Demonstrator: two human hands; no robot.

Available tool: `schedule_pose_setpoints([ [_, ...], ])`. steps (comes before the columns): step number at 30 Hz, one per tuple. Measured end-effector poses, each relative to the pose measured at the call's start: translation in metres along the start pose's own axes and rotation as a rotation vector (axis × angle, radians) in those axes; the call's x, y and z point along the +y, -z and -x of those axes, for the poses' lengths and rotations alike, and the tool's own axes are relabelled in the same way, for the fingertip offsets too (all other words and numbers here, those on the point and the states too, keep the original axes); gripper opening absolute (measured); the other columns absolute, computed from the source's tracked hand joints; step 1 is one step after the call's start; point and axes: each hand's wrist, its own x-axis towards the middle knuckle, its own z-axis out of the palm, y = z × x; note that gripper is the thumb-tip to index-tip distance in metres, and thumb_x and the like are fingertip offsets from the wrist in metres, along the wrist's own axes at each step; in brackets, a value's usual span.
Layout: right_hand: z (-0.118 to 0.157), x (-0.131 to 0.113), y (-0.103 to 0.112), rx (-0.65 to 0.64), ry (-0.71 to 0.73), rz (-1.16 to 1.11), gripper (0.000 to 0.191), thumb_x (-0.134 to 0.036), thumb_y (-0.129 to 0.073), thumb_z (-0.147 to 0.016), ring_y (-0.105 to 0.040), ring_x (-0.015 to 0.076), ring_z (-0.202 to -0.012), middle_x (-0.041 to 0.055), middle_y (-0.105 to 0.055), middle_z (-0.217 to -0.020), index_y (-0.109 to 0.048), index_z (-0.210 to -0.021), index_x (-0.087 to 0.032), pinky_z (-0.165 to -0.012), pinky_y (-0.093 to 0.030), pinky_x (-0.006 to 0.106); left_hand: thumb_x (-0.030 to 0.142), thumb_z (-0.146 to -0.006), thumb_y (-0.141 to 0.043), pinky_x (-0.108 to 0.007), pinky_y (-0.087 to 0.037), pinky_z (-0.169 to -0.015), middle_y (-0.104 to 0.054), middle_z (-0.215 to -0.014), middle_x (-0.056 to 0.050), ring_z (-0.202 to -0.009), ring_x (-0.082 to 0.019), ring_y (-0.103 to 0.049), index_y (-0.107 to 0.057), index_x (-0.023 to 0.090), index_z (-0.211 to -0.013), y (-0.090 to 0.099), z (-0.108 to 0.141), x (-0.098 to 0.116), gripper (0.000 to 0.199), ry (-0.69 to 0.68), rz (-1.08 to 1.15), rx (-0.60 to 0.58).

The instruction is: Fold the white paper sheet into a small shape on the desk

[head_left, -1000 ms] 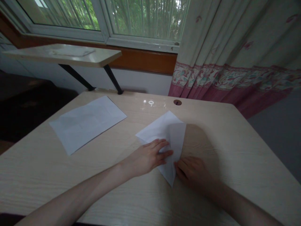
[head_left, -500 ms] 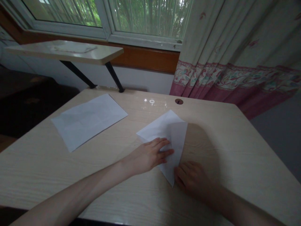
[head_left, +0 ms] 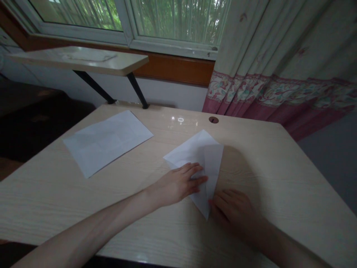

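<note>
A folded sheet of white paper (head_left: 192, 147) lies on the table, its flaps meeting in a narrow point toward me. My left hand (head_left: 185, 182) rests flat on its middle, fingers spread and pressing it down. At the lower right edge, near that point, my right hand (head_left: 232, 208) has its fingers curled together against the paper. Its thumb and fingertips are dim and partly hidden, with one fingertip touching the edge.
A stack or sheet of white paper (head_left: 108, 143) lies to the left on the wooden table (head_left: 134, 227). A raised shelf (head_left: 122, 67) on black legs stands at the back left. Near the far edge is a round cable-hole cover (head_left: 213, 120); a curtain (head_left: 251, 74) hangs behind.
My right hand has shifted very slightly along the paper's right edge. My left hand stays spread on the paper. The whole view has moved a little.
</note>
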Motion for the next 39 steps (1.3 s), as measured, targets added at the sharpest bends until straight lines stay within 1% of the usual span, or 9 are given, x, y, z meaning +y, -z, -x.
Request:
schedule_pose_setpoints([
  [3,0.008,-0.005,0.009,-0.011,-0.104,-0.040,0.023,-0.015,-0.041,-0.095,-0.060,0.0195,-0.072,0.0054,-0.066,-0.078,-0.061,-0.087,-0.020,-0.068,-0.047,0.032,0.034,-0.101,-0.043,-0.041,-0.043,-0.105,-0.046,-0.141,-0.013,-0.134,-0.029,-0.039,-0.050,0.021,-0.136,-0.002,0.000,0.003,0.039,0.017,-0.004,0.036],
  [6,0.026,-0.015,0.007,0.032,-0.155,-0.047,0.035,-0.009,-0.037,-0.093,-0.062,0.0215,-0.100,0.0111,-0.067,-0.112,-0.057,-0.121,-0.016,-0.085,-0.051,0.035,0.032,-0.100,-0.045,-0.043,-0.046,-0.101,-0.049,-0.138,-0.014,-0.131,-0.030,-0.043,-0.053,0.019,-0.134,-0.005,0.000,0.006,0.037,0.033,-0.011,0.066],
  [8,0.037,-0.022,0.001,0.092,-0.133,-0.041,0.040,-0.008,-0.040,-0.091,-0.058,0.0212,-0.113,0.0109,-0.063,-0.125,-0.055,-0.127,-0.016,-0.093,-0.050,0.035,0.031,-0.099,-0.046,-0.042,-0.046,-0.101,-0.050,-0.137,-0.014,-0.130,-0.030,-0.044,-0.053,0.018,-0.133,-0.007,0.000,0.007,0.037,0.032,-0.014,0.083],
  [11,0.046,-0.031,-0.009,0.132,-0.136,-0.005,0.051,-0.006,-0.040,-0.087,-0.052,0.0209,-0.123,0.0095,-0.059,-0.133,-0.049,-0.136,-0.014,-0.096,-0.049,0.034,0.029,-0.100,-0.045,-0.042,-0.044,-0.103,-0.049,-0.139,-0.012,-0.132,-0.029,-0.042,-0.050,0.018,-0.135,-0.009,0.000,0.008,0.037,0.016,-0.045,0.093],
  [19,0.045,-0.038,-0.013,0.048,-0.125,0.084,0.055,-0.004,-0.038,-0.084,-0.042,0.0214,-0.134,0.0077,-0.049,-0.143,-0.048,-0.138,-0.010,-0.099,-0.047,0.037,0.029,-0.102,-0.038,-0.037,-0.052,-0.092,-0.043,-0.144,-0.011,-0.133,-0.028,-0.041,-0.041,0.022,-0.140,-0.006,-0.001,0.008,0.038,0.053,-0.115,-0.017],
  [23,0.046,-0.038,-0.014,0.036,-0.127,0.077,0.057,-0.004,-0.038,-0.083,-0.040,0.0214,-0.135,0.0082,-0.049,-0.143,-0.046,-0.139,-0.011,-0.100,-0.047,0.038,0.023,-0.100,-0.042,-0.040,-0.048,-0.099,-0.043,-0.146,-0.010,-0.136,-0.030,-0.036,-0.042,0.017,-0.140,-0.010,0.001,0.006,0.040,-0.025,-0.141,0.002],
  [28,0.047,-0.038,-0.015,0.021,-0.119,0.091,0.058,-0.005,-0.038,-0.084,-0.037,0.0230,-0.137,0.0080,-0.047,-0.145,-0.044,-0.141,-0.012,-0.101,-0.045,0.040,0.018,-0.098,-0.044,-0.041,-0.043,-0.104,-0.039,-0.150,-0.009,-0.140,-0.030,-0.030,-0.040,0.017,-0.142,-0.012,0.004,0.005,0.044,-0.058,-0.174,0.008],
  [34,0.047,-0.037,-0.013,0.018,-0.119,0.133,0.053,-0.007,-0.038,-0.086,-0.034,0.0245,-0.138,0.0063,-0.043,-0.147,-0.047,-0.139,-0.011,-0.102,-0.043,0.040,0.016,-0.097,-0.044,-0.041,-0.044,-0.103,-0.043,-0.147,-0.009,-0.137,-0.032,-0.034,-0.040,0.015,-0.142,-0.005,0.003,0.007,0.045,-0.055,-0.172,-0.026],
  [39,0.050,-0.038,-0.014,0.036,-0.147,0.131,0.051,-0.011,-0.040,-0.089,-0.036,0.0243,-0.137,0.0042,-0.043,-0.148,-0.046,-0.140,-0.015,-0.104,-0.040,0.041,0.015,-0.098,-0.042,-0.043,-0.040,-0.107,-0.040,-0.149,-0.008,-0.139,-0.029,-0.032,-0.039,0.016,-0.142,-0.005,0.003,0.005,0.045,-0.092,-0.104,0.005],
])
